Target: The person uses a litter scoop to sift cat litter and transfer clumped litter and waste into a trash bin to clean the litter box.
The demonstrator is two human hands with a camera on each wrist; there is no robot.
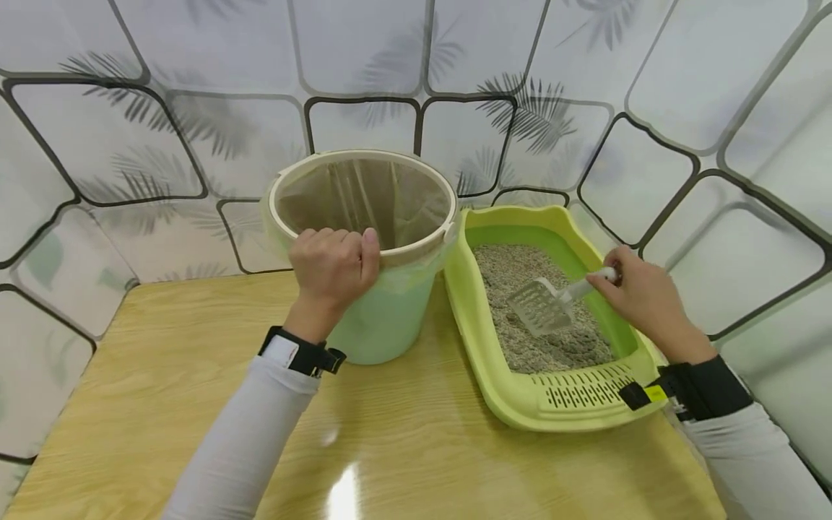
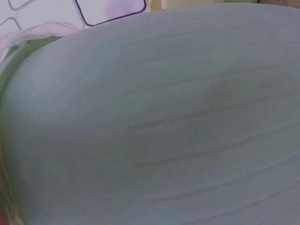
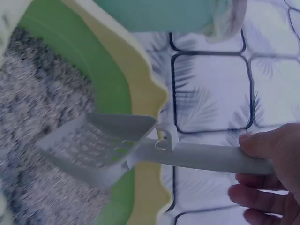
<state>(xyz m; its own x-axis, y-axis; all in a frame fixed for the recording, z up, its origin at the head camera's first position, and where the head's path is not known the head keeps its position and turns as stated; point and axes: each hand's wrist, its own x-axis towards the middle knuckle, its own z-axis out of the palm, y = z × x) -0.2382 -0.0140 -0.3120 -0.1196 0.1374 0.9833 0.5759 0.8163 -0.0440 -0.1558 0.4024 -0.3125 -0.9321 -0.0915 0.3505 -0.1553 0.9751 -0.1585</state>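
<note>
My left hand (image 1: 334,267) grips the near rim of a pale green trash bin (image 1: 383,325), fingers curled over its cream ring. A thin translucent bag lines the bin. The bin's ribbed side (image 2: 164,117) fills most of the left wrist view, where the hand itself is hidden. My right hand (image 1: 640,300) holds a light grey litter scoop (image 3: 197,155) by the end of its handle. The scoop's slotted head is over the grey litter (image 1: 520,267) in a yellow-green litter box (image 1: 477,361). Litter and green wall show through the slots, and no clump is visible on the head.
Bin and litter box stand side by side on a light wood table (image 1: 195,375), the box to the right. A patterned wall covering (image 1: 364,58) rises close behind them and along the right side. The box has a slotted front ledge (image 1: 585,390).
</note>
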